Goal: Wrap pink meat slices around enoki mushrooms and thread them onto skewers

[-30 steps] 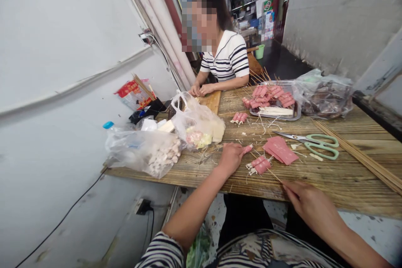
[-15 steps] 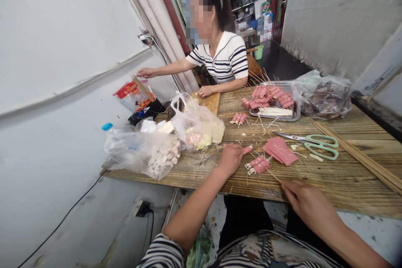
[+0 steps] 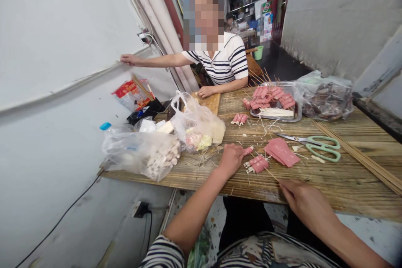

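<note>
My left hand (image 3: 232, 159) is closed, its fingertips pinching a small pink ham roll (image 3: 249, 150) on the wooden table. My right hand (image 3: 301, 194) is closed around the lower end of a thin bamboo skewer (image 3: 271, 174), which points up and left toward the rolls. Beside the left fingertips are more pink ham rolls (image 3: 260, 164) with white enoki mushroom ends sticking out; whether the skewer passes through or under them I cannot tell. Flat pink ham slices (image 3: 282, 152) lie stacked just beyond, to the right.
Green-handled scissors (image 3: 323, 146) and loose skewers (image 3: 361, 157) lie right. A metal tray (image 3: 297, 113) of skewered rolls stands farther back, beside a bag of dark food (image 3: 326, 96). Plastic bags (image 3: 141, 153) stand left. A co-worker (image 3: 220, 65) sits across the table.
The co-worker's outstretched hand has moved left and up, away from the skewer bundle to the wall, and the head has turned. My hands have barely moved.
</note>
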Demonstrator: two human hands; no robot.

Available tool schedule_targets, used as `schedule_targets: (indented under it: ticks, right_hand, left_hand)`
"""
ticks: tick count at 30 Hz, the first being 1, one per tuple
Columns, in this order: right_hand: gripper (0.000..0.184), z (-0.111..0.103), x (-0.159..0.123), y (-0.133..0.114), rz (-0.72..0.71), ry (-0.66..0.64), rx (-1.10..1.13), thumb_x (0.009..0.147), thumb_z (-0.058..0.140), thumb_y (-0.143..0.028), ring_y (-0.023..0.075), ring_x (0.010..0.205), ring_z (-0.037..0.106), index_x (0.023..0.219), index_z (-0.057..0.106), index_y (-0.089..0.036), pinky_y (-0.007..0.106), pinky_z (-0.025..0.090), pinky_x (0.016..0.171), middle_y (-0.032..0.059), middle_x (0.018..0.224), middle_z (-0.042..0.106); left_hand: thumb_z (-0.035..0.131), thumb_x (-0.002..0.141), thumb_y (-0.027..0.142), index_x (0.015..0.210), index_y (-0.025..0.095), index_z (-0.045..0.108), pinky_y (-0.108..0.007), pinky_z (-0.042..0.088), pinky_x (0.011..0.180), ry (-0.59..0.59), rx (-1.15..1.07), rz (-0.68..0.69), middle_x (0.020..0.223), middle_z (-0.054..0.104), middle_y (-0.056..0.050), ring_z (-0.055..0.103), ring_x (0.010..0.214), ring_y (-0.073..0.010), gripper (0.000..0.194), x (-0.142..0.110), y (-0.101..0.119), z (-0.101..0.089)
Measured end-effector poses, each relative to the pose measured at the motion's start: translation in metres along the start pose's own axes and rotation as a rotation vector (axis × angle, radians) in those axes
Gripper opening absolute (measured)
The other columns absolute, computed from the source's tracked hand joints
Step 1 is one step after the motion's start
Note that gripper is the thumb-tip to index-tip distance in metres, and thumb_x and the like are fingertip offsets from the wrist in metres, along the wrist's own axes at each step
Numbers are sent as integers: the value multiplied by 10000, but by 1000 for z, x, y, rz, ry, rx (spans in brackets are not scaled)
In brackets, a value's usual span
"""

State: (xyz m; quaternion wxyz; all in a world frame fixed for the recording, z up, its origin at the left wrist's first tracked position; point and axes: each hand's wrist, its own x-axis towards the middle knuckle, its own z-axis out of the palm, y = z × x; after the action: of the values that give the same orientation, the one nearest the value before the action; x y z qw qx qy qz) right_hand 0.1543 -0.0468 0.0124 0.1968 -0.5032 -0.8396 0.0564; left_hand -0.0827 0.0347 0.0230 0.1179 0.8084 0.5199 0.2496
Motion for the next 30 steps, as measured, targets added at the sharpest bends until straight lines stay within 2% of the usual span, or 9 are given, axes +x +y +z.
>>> schedule_targets:
  ticks: [6, 16, 23, 26, 30]
  right_hand:
    - [316, 4, 8, 0, -17, 0, -46, 907, 391, -179, 192, 646, 682, 812, 690, -212, 285, 505, 588, 50, 809, 736]
    - [302, 16, 22, 2, -35, -3, -50, 929, 380, -176, 170, 627, 657, 928, 682, -177, 264, 454, 551, 52, 810, 724]
    - [319, 17, 28, 1, -37, 6, -10, 910, 374, -174, 155, 660, 638, 791, 670, -177, 242, 436, 594, 54, 739, 696]
    - [322, 15, 30, -1, -15, -14, -72, 907, 376, -175, 156, 629, 636, 795, 677, -183, 250, 412, 559, 46, 733, 693]
    - [321, 16, 28, -4, 4, -38, -129, 921, 378, -202, 175, 651, 646, 878, 695, -181, 267, 420, 553, 56, 806, 700]
  left_hand:
    - [473, 971, 346, 859, 237, 765, -270, 388, 706, -16, -3, 12, 759, 725, -28, 601, 707, -134, 331, 0, -3, 0]
    - [483, 962, 266, 768, 192, 730, -282, 387, 717, -55, 49, 42, 780, 724, -30, 598, 719, -151, 323, 1, -8, 0]
    - [517, 936, 203, 755, 182, 730, -280, 437, 752, -32, 9, 58, 786, 729, -40, 629, 738, -153, 280, 0, -12, 4]
    - [545, 921, 207, 822, 189, 744, -286, 483, 784, 31, -76, 29, 865, 747, -49, 664, 787, -160, 223, -3, -12, 8]
    - [592, 894, 227, 1021, 170, 724, -330, 536, 854, 238, -194, -100, 1021, 742, -88, 693, 909, -190, 191, -14, -11, 17]
